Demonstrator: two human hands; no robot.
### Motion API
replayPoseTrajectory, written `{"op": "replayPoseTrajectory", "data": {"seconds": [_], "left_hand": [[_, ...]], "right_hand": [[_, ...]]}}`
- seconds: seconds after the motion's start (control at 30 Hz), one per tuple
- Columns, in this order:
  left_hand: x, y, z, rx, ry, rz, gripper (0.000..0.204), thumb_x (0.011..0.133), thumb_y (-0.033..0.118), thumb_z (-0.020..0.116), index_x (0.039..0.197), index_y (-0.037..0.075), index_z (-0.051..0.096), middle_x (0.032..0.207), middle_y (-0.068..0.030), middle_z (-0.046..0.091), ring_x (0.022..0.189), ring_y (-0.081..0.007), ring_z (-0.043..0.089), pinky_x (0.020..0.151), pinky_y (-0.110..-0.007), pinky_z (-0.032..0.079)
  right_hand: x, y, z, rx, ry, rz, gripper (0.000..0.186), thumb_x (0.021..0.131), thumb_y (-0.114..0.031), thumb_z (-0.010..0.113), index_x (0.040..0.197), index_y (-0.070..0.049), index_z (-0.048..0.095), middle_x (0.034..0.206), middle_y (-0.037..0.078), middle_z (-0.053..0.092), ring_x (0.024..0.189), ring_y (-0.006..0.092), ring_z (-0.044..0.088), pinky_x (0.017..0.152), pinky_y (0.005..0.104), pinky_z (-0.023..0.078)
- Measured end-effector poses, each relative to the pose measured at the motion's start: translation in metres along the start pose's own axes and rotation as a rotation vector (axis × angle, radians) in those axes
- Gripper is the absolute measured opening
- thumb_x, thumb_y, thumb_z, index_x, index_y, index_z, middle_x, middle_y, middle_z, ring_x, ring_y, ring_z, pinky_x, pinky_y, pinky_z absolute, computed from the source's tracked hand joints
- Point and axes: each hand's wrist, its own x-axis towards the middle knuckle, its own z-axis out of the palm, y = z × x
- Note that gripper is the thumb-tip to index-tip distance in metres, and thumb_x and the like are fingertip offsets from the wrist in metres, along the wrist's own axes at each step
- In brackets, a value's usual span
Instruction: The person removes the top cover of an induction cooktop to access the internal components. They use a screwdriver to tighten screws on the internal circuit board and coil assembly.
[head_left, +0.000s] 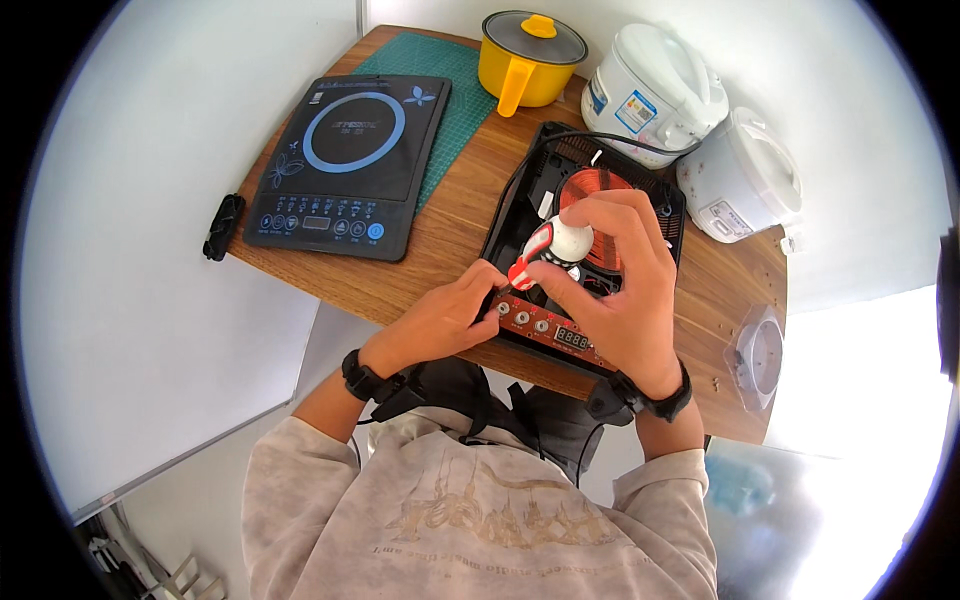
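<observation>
My right hand is wrapped around a screwdriver with a thick, rounded white, red and black handle. The tool tilts down and to the left, its tip meeting the left corner of a red-brown circuit board. Beside that tip, my left hand has thumb and fingers drawn together; what they pinch is hidden. The board, with round buttons and a small digit display, lies along the near edge of an opened induction cooker base. Inside the black base a copper-red coil shows, partly covered by my right hand.
A black cooktop panel lies at left, partly on a green cutting mat. A yellow lidded pot and two white rice cookers stand behind. A clear plastic piece sits at right, a black object at the left edge.
</observation>
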Motion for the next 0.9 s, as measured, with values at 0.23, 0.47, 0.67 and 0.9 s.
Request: {"op": "replayPoseTrajectory", "data": {"seconds": [0.23,0.47,0.67,0.9], "left_hand": [[-0.0007,-0.0001,0.0012,-0.013,0.022,0.003,0.034,0.093,0.011,0.062,0.122,0.006,0.046,0.115,-0.0171,0.052,0.082,-0.0416,0.064,0.071,-0.05,0.05],[-0.0004,0.0028,-0.001,-0.002,0.01,-0.007,0.034,0.093,0.011,0.062,0.123,0.006,0.046,0.115,-0.0162,0.052,0.082,-0.0411,0.064,0.071,-0.049,0.05],[-0.001,-0.0029,0.0024,-0.001,0.032,0.038,0.034,0.093,0.011,0.062,0.123,0.006,0.046,0.114,-0.0154,0.052,0.081,-0.0395,0.063,0.07,-0.048,0.05],[-0.0004,0.0008,-0.0004,0.001,0.019,0.013,0.033,0.093,0.011,0.062,0.121,0.006,0.046,0.114,-0.0158,0.052,0.081,-0.0405,0.063,0.069,-0.049,0.05]], "right_hand": [[0.0016,-0.0015,-0.0007,0.022,-0.031,-0.022,0.046,0.078,-0.003,0.081,0.122,-0.007,0.068,0.112,0.011,0.063,0.094,0.0276,0.068,0.083,0.0351,0.056],[0.0019,-0.0063,-0.0007,0.051,0.009,0.055,0.044,0.078,-0.004,0.083,0.12,-0.009,0.073,0.115,0.01,0.063,0.095,0.025,0.069,0.084,0.0346,0.056],[-0.0015,-0.0059,-0.0041,0.0,-0.029,0.023,0.045,0.079,-0.001,0.079,0.122,-0.009,0.071,0.118,0.011,0.067,0.097,0.0282,0.07,0.089,0.0377,0.056],[0.0012,-0.0038,-0.0026,-0.108,0.002,-0.019,0.042,0.079,-0.005,0.083,0.119,-0.009,0.074,0.122,0.011,0.067,0.096,0.0271,0.07,0.087,0.0372,0.056]]}}
